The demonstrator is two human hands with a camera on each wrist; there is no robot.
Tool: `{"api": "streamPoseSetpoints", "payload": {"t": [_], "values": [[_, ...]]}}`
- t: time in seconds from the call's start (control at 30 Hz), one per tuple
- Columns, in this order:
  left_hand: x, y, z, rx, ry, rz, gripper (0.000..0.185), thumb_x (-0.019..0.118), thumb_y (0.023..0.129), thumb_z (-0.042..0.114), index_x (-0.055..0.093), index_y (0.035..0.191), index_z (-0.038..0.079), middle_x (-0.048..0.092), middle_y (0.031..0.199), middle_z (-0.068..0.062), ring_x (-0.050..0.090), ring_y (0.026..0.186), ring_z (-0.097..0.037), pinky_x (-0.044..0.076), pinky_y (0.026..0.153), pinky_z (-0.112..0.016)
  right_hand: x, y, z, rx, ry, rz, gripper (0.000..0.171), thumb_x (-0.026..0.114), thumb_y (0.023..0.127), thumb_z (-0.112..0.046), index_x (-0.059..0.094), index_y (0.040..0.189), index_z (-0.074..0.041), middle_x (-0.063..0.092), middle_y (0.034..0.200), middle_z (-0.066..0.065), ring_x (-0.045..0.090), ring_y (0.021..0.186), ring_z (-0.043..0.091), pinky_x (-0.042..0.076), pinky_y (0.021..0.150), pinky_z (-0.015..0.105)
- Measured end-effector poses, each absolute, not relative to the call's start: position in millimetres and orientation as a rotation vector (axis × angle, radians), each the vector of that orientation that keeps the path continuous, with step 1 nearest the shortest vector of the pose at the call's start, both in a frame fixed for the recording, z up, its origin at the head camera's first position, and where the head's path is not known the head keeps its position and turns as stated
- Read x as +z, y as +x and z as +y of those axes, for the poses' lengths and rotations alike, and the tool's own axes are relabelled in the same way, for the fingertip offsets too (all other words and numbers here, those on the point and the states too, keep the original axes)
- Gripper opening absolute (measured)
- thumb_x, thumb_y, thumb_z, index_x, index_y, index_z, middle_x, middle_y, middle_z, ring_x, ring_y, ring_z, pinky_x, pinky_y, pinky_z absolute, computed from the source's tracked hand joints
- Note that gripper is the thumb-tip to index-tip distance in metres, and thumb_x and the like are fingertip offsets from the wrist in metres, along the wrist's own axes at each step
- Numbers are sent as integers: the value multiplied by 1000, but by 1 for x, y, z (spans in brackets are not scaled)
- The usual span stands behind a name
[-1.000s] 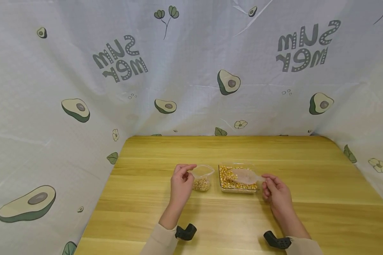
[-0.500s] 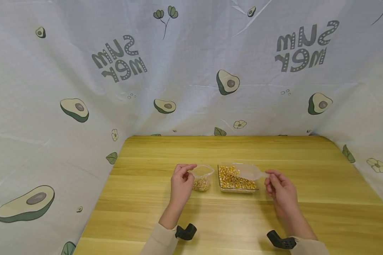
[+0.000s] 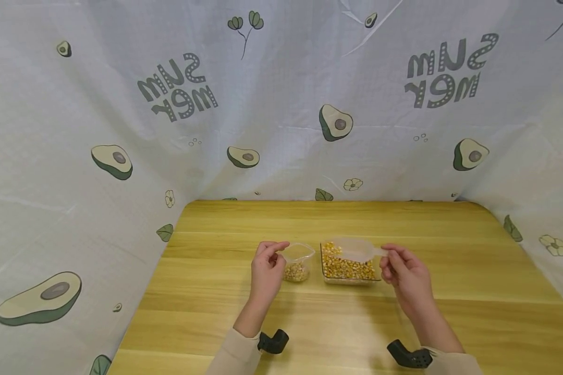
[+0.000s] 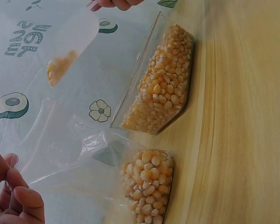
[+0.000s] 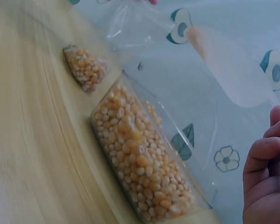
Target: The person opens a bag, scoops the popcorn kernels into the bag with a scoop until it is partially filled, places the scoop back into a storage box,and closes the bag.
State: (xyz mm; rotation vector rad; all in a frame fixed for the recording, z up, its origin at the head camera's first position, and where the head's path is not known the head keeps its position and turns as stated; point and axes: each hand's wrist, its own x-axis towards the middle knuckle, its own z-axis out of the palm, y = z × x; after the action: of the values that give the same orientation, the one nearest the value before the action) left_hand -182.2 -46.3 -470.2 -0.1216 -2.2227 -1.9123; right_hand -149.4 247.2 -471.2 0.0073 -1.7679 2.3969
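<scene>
My left hand (image 3: 267, 271) pinches the rim of a clear plastic bag (image 4: 60, 154), holding its mouth open. Corn kernels (image 4: 149, 184) fill the bag's bottom, which rests on the table. To its right stands a clear rectangular container (image 3: 352, 282) full of loose corn kernels (image 5: 140, 158). Between thumb and fingers, my right hand (image 3: 409, 276) grips the handle of a translucent white scoop (image 5: 238, 70). The scoop hangs above the container, its tip pointing left toward the bag. A small load of kernels (image 4: 60, 67) shows at the scoop's tip in the left wrist view.
The wooden table (image 3: 244, 219) reaches back to a pale curtain (image 3: 281, 78) printed with avocados, which also hangs on both sides. Black wrist mounts (image 3: 273, 341) sit at both sleeves.
The scoop has come up out of the container's kernels. My right hand first drew it right, then lifted it and moved back left. My left hand and the bag stay put.
</scene>
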Motion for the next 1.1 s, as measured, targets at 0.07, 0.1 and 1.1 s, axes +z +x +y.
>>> {"api": "streamPoseSetpoints", "payload": {"t": [0.07, 0.1, 1.1], "values": [[-471, -182, -46, -1918, -121, -2224, 34, 51, 91, -8, 76, 109, 6, 58, 105, -11, 43, 72, -9, 33, 55, -14, -467, -150, 243, 2403, 32, -1769, 20, 53, 103, -24, 66, 111, -12, 66, 78, -3, 54, 61, 6, 44, 52, 19], [-471, -183, -46, -1917, -121, -2224, 34, 51, 90, -9, 76, 109, 6, 58, 104, -11, 43, 72, -9, 33, 55, -14, -465, -150, 241, 2403, 45, -1772, 20, 53, 103, -23, 66, 111, -12, 66, 78, -4, 54, 61, 6, 44, 53, 19], [-472, -181, -45, -1922, -126, -2232, 32, 52, 92, -8, 75, 111, 5, 58, 107, -12, 42, 70, -9, 31, 55, -14, -449, -160, 207, 2199, 57, -2045, 31, 52, 104, -26, 60, 117, 1, 65, 79, -4, 59, 63, 7, 53, 57, 24]]}}
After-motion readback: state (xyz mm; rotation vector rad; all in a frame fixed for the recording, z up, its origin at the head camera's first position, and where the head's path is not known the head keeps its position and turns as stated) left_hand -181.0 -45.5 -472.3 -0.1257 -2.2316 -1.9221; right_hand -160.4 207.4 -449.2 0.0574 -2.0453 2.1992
